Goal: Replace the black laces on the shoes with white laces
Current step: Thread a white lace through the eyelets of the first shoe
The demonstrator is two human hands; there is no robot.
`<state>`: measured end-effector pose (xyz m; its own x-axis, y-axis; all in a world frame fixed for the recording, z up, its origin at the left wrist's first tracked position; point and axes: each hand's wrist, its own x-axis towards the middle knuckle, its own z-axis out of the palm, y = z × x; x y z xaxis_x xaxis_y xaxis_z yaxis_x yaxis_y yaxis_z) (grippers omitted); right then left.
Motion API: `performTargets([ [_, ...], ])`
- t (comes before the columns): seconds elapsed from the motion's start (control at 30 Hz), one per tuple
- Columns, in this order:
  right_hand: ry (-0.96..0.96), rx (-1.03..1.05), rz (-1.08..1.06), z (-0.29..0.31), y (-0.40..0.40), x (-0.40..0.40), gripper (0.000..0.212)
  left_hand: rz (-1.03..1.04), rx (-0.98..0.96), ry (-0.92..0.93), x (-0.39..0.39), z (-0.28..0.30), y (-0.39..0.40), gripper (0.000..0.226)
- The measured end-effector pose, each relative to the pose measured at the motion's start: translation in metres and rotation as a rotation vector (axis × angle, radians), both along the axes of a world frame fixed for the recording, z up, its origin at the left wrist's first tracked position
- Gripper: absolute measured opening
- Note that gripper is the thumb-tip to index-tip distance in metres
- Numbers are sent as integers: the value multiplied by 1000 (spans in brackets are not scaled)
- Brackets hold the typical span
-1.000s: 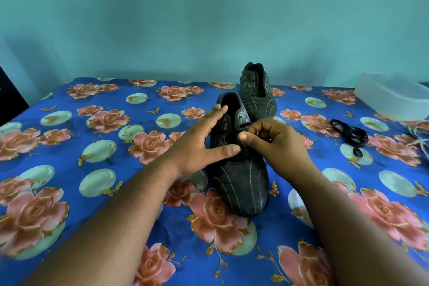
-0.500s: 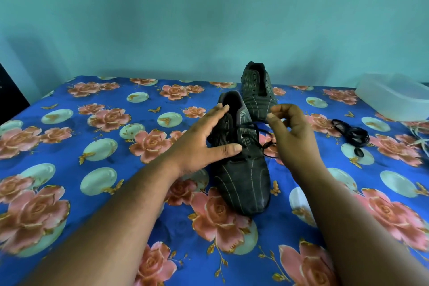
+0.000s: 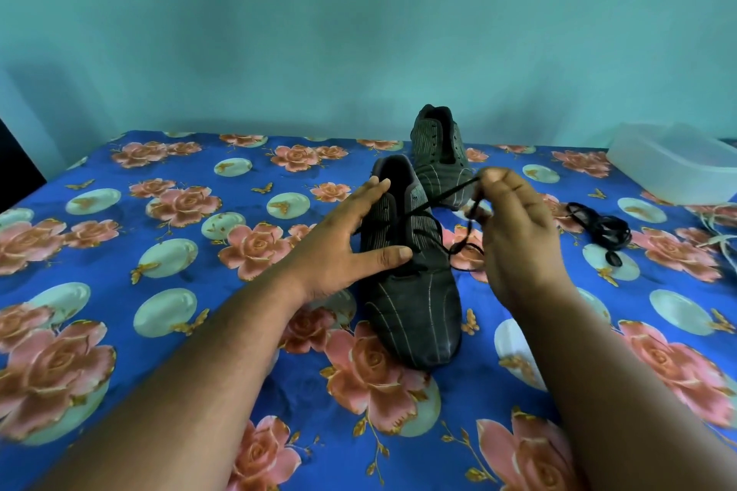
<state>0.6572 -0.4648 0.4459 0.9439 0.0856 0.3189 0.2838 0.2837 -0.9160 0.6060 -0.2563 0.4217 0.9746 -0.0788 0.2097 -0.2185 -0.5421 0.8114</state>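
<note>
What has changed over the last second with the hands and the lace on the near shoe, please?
The right hand, pinching the black lace, has lifted up and away to the right, drawing lace out of the near shoe. The left hand still rests flat on that shoe; the far shoe and the loose black lace have not moved.

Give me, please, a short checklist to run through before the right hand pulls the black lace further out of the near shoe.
1. Left hand steadies the near shoe, straight fingers along its side: ok.
2. Right hand pinches the black lace: ok.
3. Lace taut from eyelets to pinch: ok.
4. Slack loop at the shoe's right side free of knots: cannot tell.
5. Far shoe already unlaced, its removed lace lying on the cloth: ok.
6. White laces at the right edge, within reach: cannot tell.
</note>
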Motion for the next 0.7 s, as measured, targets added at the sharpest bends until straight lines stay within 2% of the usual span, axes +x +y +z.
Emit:
performTargets([
  [0.07, 42, 101, -150, 7, -5, 2, 24, -1, 3, -1, 0, 0, 0, 100],
  [0.17, 37, -205, -291, -1, -14, 13, 18, -5, -3, 9, -1, 0, -1, 100],
  [0.23, -17, -430, -287, -11, -13, 19, 13, -7, -6, 16, -1, -1, 0, 100],
  [0.3, -178, -602, -273, -18, -10, 18, 21, -8, -13, 18, -1, -1, 0, 99],
  [0.37, -350, -693, -188, -24, -6, 16, 28, -4, -15, 12, 0, -2, 0, 99],
  [0.43, -413, -753, -119, -26, 1, 10, 26, 0, -12, 12, 1, -3, 1, 98],
  [0.53, -486, -771, -117, -27, 4, 9, 9, 2, -7, 13, 2, -3, 1, 98],
  [0.6, -546, -733, -108, -25, 3, 10, 12, 3, -8, 13, 2, -2, 0, 99],
  [0.7, -485, -535, 7, -18, 0, 6, 12, 7, 13, 17, 2, -2, 1, 100],
])
